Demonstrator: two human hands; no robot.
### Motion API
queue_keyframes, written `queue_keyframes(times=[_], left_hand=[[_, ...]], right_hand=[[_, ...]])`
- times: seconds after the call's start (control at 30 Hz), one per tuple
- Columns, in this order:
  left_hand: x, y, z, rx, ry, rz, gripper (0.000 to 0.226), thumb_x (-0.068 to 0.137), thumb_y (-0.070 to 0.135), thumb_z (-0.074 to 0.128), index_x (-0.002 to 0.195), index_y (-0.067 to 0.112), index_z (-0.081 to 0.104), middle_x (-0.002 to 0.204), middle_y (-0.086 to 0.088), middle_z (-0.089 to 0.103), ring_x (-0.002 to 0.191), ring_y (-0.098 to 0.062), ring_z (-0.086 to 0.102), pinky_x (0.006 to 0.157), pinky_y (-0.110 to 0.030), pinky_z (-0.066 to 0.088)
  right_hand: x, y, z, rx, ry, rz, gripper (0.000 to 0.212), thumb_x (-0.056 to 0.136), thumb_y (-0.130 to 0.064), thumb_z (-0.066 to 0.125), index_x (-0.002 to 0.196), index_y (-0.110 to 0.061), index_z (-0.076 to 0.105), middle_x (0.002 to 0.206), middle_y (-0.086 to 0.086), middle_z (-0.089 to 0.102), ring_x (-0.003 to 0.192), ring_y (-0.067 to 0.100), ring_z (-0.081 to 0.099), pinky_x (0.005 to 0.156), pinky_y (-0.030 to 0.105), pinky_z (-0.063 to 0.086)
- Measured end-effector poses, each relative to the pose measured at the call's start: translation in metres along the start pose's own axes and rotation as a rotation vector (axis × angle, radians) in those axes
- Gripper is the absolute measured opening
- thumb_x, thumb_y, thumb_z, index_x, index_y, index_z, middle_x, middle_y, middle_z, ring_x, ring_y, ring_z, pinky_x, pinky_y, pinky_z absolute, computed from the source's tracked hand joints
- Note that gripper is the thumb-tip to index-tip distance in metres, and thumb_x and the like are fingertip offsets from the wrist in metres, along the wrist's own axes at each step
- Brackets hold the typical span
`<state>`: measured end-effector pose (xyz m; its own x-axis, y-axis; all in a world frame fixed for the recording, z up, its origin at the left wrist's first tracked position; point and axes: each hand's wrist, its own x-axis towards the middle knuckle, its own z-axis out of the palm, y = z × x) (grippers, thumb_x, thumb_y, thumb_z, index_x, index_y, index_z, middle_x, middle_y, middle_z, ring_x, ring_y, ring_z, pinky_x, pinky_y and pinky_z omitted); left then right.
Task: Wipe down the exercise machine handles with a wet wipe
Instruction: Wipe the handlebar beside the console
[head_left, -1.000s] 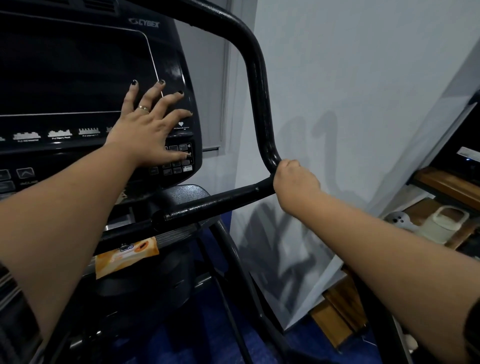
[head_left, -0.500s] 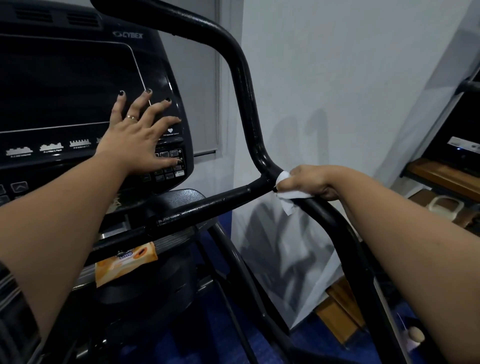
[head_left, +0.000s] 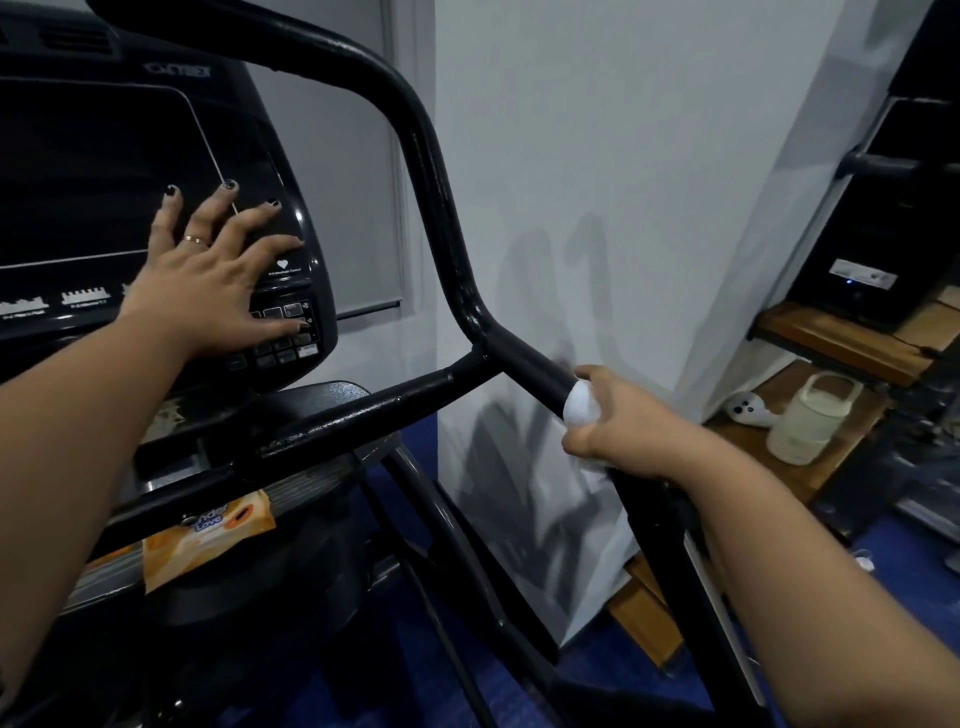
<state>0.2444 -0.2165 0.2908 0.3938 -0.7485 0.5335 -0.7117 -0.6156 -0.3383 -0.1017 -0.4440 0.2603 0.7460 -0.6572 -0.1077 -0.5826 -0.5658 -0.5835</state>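
The black tubular handle (head_left: 524, 358) of the exercise machine bends down from the top and runs toward me on the right. My right hand (head_left: 623, 421) grips this sloping bar with a white wet wipe (head_left: 582, 408) wrapped round it under the fingers; a corner of the wipe hangs below the hand. My left hand (head_left: 208, 280) rests flat with spread fingers on the black console (head_left: 104, 156) at the left, near the keypad. A crossbar (head_left: 363, 410) joins the handle to the machine below the console.
An orange wipes packet (head_left: 208, 530) lies on the ledge under the console. A white wall panel (head_left: 623, 208) stands close behind the handle. At right are a wooden shelf (head_left: 841, 343), a cream jug (head_left: 810, 415) and dark equipment. Blue floor lies below.
My right hand has slid with the wipe from the handle's bend down the sloping bar toward me. My left hand stays on the console. The view has shifted a little.
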Motion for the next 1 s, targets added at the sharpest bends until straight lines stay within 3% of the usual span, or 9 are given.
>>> queue_keyframes(times=[0.17,0.27,0.4,0.47,0.57,0.7,0.83,0.93,1.0], left_hand=[[0.000,0.001,-0.001,-0.003,0.000,-0.004,0.090,0.071,0.081,0.052,0.147,0.038,0.029,0.160,0.001,0.019,0.151,-0.025,-0.005,0.118,-0.054,-0.012],[0.000,0.002,-0.001,-0.003,0.000,-0.003,0.090,0.071,0.081,0.051,0.146,0.037,0.029,0.160,0.001,0.019,0.151,-0.025,-0.005,0.118,-0.055,-0.010],[0.000,0.001,0.001,0.015,-0.002,-0.005,0.090,0.071,0.080,0.053,0.147,0.037,0.030,0.160,0.002,0.019,0.151,-0.025,-0.005,0.118,-0.057,-0.008],[0.000,0.000,0.003,0.020,0.008,-0.010,0.090,0.071,0.079,0.055,0.146,0.037,0.031,0.159,0.002,0.021,0.151,-0.026,-0.003,0.118,-0.058,-0.006],[0.001,0.001,0.003,0.027,0.000,-0.006,0.090,0.071,0.079,0.055,0.146,0.037,0.030,0.160,0.003,0.019,0.151,-0.026,-0.003,0.118,-0.059,-0.005],[0.000,0.001,0.004,0.021,0.008,-0.013,0.089,0.071,0.079,0.053,0.146,0.038,0.029,0.160,0.004,0.018,0.151,-0.025,-0.003,0.118,-0.056,-0.008],[0.002,0.001,0.002,0.017,0.016,-0.016,0.088,0.071,0.080,0.053,0.145,0.038,0.031,0.159,0.004,0.019,0.151,-0.025,-0.002,0.118,-0.056,-0.007],[0.002,0.002,0.003,0.019,0.023,-0.014,0.088,0.070,0.080,0.053,0.144,0.038,0.033,0.159,0.004,0.021,0.151,-0.025,-0.001,0.118,-0.057,-0.005],[0.001,0.002,0.003,0.030,0.020,-0.011,0.088,0.069,0.080,0.053,0.144,0.038,0.033,0.159,0.005,0.020,0.151,-0.025,-0.002,0.118,-0.057,-0.005]], right_hand=[[-0.031,0.017,0.023,-0.112,0.200,-0.072,0.084,0.087,-0.020,0.059,0.154,-0.031,0.009,0.117,0.005,0.057,0.093,0.024,0.057,0.076,0.033,0.046],[-0.047,0.019,0.039,-0.218,0.347,-0.097,0.083,0.092,-0.013,0.056,0.156,-0.024,0.003,0.121,0.004,0.051,0.084,0.019,0.055,0.068,0.029,0.045],[-0.051,0.031,0.064,-0.537,0.550,-0.190,0.094,0.069,0.007,0.076,0.149,0.004,0.027,0.106,0.020,0.057,0.075,0.026,0.056,0.056,0.035,0.051],[-0.047,0.029,0.065,-0.621,0.576,-0.211,0.089,0.066,0.009,0.072,0.146,0.009,0.031,0.111,0.027,0.057,0.081,0.035,0.060,0.056,0.041,0.053],[-0.037,0.008,0.055,-0.767,0.472,-0.253,0.087,0.072,0.000,0.061,0.150,0.005,0.021,0.122,0.027,0.055,0.094,0.035,0.060,0.061,0.041,0.052],[-0.008,-0.026,0.044,-0.903,0.351,-0.344,0.092,0.091,-0.009,0.046,0.149,-0.001,-0.025,0.138,0.015,0.034,0.114,0.023,0.046,0.077,0.030,0.042],[0.042,-0.053,0.035,-0.741,0.213,-0.327,0.086,0.096,-0.006,0.042,0.150,-0.008,-0.025,0.134,0.013,0.040,0.113,0.025,0.049,0.081,0.031,0.042],[0.079,-0.071,0.029,-0.537,0.036,-0.237,0.094,0.098,-0.017,0.050,0.149,-0.015,-0.029,0.134,0.016,0.050,0.107,0.031,0.056,0.086,0.036,0.043],[0.098,-0.081,0.019,-0.324,-0.080,-0.179,0.099,0.096,-0.025,0.059,0.153,-0.011,-0.020,0.141,0.017,0.048,0.118,0.033,0.053,0.094,0.033,0.040]])
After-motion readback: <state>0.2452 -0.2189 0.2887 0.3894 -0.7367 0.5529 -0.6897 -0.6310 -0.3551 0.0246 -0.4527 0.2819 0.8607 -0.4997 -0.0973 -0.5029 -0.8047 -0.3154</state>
